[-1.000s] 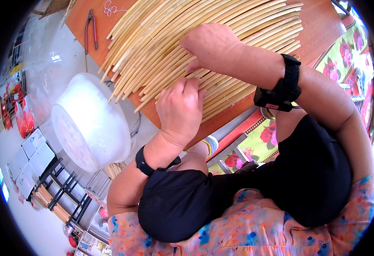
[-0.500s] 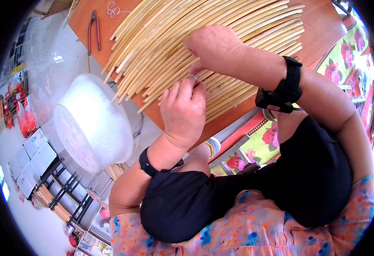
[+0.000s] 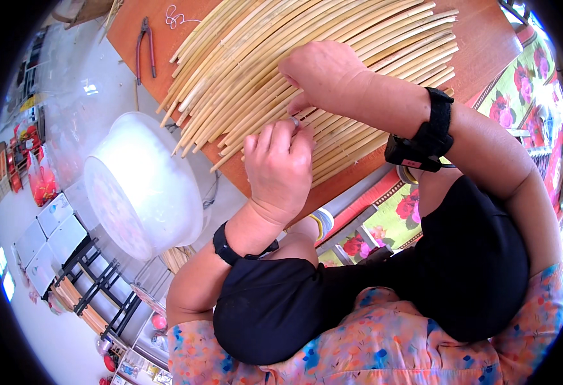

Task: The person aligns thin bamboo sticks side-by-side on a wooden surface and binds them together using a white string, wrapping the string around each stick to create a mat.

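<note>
A mat of slender pale-yellow sticks [image 3: 255, 58], laid side by side, covers much of the brown table [image 3: 480, 38]. Over its near part my left hand [image 3: 279, 163] is closed, fingers curled, with a ring on one finger. Just above it, my right hand [image 3: 326, 70] bends down with thumb and fingers drawn together. The fingertips of both hands nearly meet at the sticks. Whatever they pinch is hidden or too small to make out.
Red-handled pliers [image 3: 144, 51] and a loose white string [image 3: 180, 18] lie at the table's left. A translucent white plastic tub [image 3: 146, 186] stands left of the table's edge. Flowered cloth [image 3: 499, 109] shows on the right, beyond a black strapped device [image 3: 416, 151] on my right wrist.
Both hands stay together at nearly the same spot on the sticks. The whole scene has shifted slightly right and down in the picture.
</note>
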Available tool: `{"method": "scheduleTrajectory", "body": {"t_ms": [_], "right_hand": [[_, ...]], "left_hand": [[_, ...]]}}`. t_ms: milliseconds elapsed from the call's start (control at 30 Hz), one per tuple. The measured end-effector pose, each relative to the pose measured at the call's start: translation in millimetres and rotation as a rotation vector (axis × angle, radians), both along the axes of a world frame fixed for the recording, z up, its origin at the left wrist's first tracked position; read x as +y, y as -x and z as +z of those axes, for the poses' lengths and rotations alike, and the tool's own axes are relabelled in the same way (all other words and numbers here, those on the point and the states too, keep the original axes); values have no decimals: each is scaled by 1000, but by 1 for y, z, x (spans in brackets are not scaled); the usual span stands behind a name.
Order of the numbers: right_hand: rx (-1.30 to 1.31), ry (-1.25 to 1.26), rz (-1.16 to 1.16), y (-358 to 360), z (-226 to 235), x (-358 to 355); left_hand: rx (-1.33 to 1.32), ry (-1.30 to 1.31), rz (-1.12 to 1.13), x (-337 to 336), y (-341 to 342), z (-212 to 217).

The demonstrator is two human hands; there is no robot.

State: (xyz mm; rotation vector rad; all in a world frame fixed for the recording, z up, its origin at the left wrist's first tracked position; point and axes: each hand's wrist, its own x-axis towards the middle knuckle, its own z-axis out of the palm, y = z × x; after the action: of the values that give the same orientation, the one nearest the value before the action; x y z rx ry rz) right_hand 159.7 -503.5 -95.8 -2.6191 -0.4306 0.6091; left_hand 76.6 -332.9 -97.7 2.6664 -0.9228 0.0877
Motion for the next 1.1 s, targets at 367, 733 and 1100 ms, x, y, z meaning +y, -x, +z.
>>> {"method": "scheduleTrajectory", "body": {"t_ms": [367,733,1100], "right_hand": [[-27,-67,11,0,-7,-4],[-23,-32,0,-3,-7,1],[31,6,29,-7,5,1]], "left_hand": [[37,48,-71,2,-3,-1],[32,47,-20,1,-1,-3],[49,86,-30,4,1,-9]]}}
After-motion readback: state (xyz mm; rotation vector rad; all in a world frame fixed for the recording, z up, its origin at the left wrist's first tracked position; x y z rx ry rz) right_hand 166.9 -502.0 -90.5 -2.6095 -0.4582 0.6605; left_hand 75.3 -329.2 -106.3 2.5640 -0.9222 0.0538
